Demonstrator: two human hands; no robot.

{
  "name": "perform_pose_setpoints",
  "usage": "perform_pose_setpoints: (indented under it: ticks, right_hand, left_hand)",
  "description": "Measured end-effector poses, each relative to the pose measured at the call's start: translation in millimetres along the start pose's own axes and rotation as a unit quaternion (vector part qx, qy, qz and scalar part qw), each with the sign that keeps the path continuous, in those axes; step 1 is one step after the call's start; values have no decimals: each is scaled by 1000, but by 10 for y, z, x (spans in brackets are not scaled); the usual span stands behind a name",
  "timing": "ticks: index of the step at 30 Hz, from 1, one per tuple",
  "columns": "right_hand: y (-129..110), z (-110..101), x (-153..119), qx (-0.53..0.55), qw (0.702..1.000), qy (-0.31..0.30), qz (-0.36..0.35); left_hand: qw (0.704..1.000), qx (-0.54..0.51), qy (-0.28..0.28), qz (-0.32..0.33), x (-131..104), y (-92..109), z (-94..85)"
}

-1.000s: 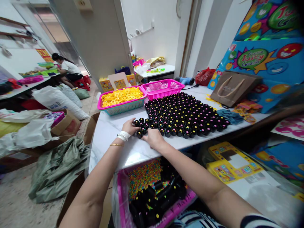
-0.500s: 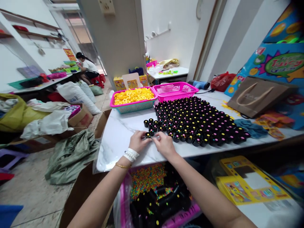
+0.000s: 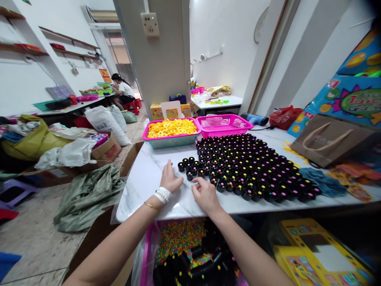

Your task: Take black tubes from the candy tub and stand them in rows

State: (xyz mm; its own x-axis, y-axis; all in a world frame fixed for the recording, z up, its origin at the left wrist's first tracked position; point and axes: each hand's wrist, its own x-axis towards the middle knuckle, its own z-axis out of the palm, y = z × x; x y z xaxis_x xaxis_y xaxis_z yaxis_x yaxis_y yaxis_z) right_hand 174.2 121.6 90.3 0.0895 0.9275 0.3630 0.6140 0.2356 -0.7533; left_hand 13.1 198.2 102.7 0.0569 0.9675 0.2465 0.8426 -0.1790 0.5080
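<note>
Small black round cups [image 3: 238, 165] with yellow or pink dots in their tops stand upright in a dense block on the white marbled table [image 3: 139, 174]. At the block's left end is a small group, with one black cup [image 3: 189, 175] nearest my hands. My left hand [image 3: 171, 179] is left of that cup, thumb and fingers apart, holding nothing. My right hand [image 3: 206, 194] is just in front of the group, fingers loosely curled and no object visible in it. Neither hand appears to touch a cup. The right hand's lower fingers are partly hidden.
A basket of yellow rings [image 3: 171, 138] and a pink basket [image 3: 224, 132] stand behind the cups. A paper bag [image 3: 330, 139] and blue cloth [image 3: 323, 180] lie right. Below the table edge is a bin [image 3: 148, 254] of colourful beads and black cups. A person [image 3: 121, 91] sits far left.
My hands have come off the front black cup and moved apart, the left one opening. That cup now stands by the small group. The camera view has shifted slightly.
</note>
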Motion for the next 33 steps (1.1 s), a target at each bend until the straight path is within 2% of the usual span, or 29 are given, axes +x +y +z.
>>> perform_pose_setpoints:
  ticks: [3, 6, 9, 14, 19, 21, 23, 27, 29, 33]
  right_hand:
    - [-18, -8, -17, 21, 1000, 1, -14]
    - [-61, -40, -47, 57, 998, 17, -22]
    - [-92, -78, -74, 77, 996, 27, -25]
    - [-74, -74, -71, 83, 996, -4, -21]
    - [-53, -41, -53, 73, 997, -29, -17]
    - [-50, -38, -50, 73, 997, -36, -13]
    - [-46, -34, -46, 74, 996, -42, -9]
    - [-40, -20, -30, 71, 996, -54, -5]
    - [-46, -19, -23, 66, 996, -57, -1]
    - [-70, -41, -18, 67, 996, -65, 4]
  left_hand:
    - [997, 68, -24, 18, -160, 6, 52]
    - [990, 116, -68, 48, -151, 43, 107]
    - [986, 120, -96, 62, -23, 99, 158]
    - [987, 103, -103, 63, 261, 158, 241]
    - [985, 74, -120, 97, 477, 143, 279]
    - [983, 36, -133, 118, 496, 126, 256]
    - [983, -57, -131, 117, 487, 124, 227]
    - [955, -285, -85, 8, 488, 225, 266]
    - [943, -322, -76, -28, 522, 314, 354]
    - [935, -341, -93, -29, 590, 448, 543]
